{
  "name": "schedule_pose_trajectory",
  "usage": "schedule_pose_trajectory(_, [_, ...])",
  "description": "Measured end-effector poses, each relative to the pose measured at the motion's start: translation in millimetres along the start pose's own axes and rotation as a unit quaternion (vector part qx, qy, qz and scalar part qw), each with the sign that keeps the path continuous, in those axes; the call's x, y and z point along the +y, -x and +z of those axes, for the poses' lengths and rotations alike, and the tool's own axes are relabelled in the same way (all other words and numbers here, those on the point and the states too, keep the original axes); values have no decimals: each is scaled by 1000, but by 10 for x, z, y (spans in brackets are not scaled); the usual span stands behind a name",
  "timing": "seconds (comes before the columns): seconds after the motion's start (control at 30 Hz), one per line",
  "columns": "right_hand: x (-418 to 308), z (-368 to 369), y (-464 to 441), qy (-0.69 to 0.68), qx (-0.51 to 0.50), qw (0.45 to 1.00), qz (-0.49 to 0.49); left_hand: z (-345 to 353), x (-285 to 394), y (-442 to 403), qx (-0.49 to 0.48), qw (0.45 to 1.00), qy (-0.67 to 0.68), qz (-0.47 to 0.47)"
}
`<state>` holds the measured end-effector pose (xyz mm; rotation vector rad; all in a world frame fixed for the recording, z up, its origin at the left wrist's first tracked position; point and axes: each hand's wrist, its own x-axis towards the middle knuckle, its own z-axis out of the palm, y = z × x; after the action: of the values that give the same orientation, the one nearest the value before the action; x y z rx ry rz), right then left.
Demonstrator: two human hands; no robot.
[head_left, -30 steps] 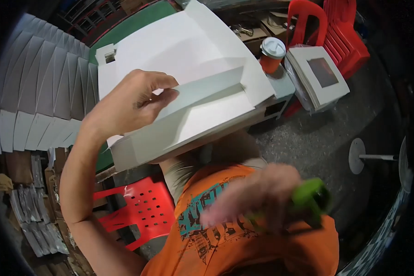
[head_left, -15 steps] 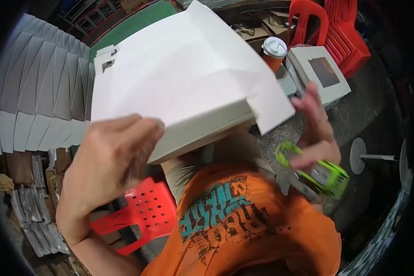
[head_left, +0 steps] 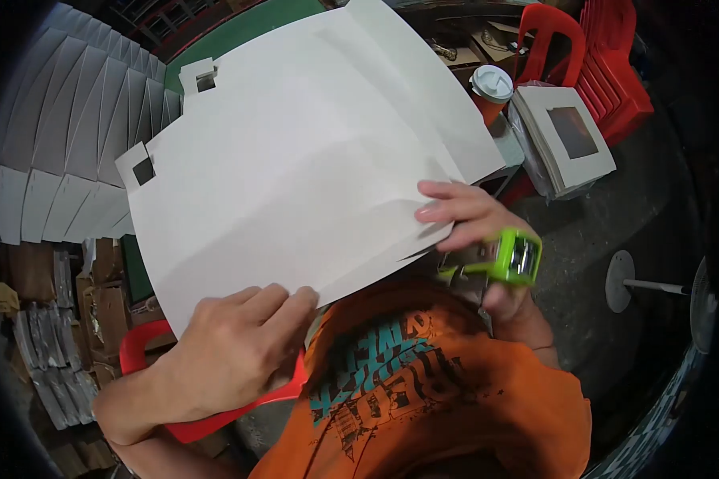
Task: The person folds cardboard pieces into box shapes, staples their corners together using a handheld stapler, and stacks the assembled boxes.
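Observation:
A large white cardboard sheet [head_left: 287, 160] with creases and cut-out tabs at its left side lies spread before me. My left hand [head_left: 248, 331] has its fingers closed on the sheet's near edge. My right hand [head_left: 475, 219] rests its fingertips on the sheet's right near corner. Held in that same hand, between palm and thumb, is a lime-green hand tool [head_left: 519, 257] with a shiny metal part; its exact kind is unclear from motion blur. Part of my left thumb is hidden.
Tall stacks of folded white card [head_left: 64, 120] stand at left. An orange cup with a white lid [head_left: 491, 82] is at the back right, beside windowed white boxes [head_left: 591, 160] and stacked red chairs [head_left: 615, 72]. A white fan stand [head_left: 655, 286] is at far right.
The sheet's raised near side has come down flat, and its left tabs are opened out. My right hand has moved left onto the sheet with the green tool; my left hand has shifted toward me.

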<state>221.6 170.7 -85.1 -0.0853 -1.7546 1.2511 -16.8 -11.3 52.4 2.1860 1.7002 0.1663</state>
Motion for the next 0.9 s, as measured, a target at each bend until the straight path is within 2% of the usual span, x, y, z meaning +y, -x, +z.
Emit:
schedule_pose_trajectory(0.07, [-80, -47, -70, 41, -74, 996, -37, -24, -12, -123, 2, 998, 62, 10])
schedule_pose_trajectory(0.1, [-108, 7, -107, 22, -71, 996, -40, -19, -26, -196, 14, 996, 86, 17])
schedule_pose_trajectory(0.23, [-116, 153, -120, -33, 3, 999, -20, 95, -99, -506, 92, 985, 139, 39])
schedule_pose_trajectory(0.33, [28, 165, -73, -87, 20, 996, -27, 196, -110, -684, 145, 974, 172, 27])
schedule_pose_trajectory(0.47, [-15, 303, 2, -149, 80, 986, 14, 211, -141, -769, 143, 970, 193, 25])
schedule_pose_trajectory(0.53, [-22, 350, 78, -148, 109, 982, 32, 218, -154, -790, 147, 969, 199, 14])
schedule_pose_trajectory(0.73, [-100, 332, 141, -34, 99, 993, 49, 253, -215, -894, 165, 962, 218, 6])
schedule_pose_trajectory(0.87, [-84, 228, 70, -27, 157, 986, 51, 288, -233, -937, 184, 954, 238, 9])
schedule_pose_trajectory(0.9, [-68, 261, -50, -32, 213, 976, 20, 293, -234, -953, 186, 952, 244, 7])
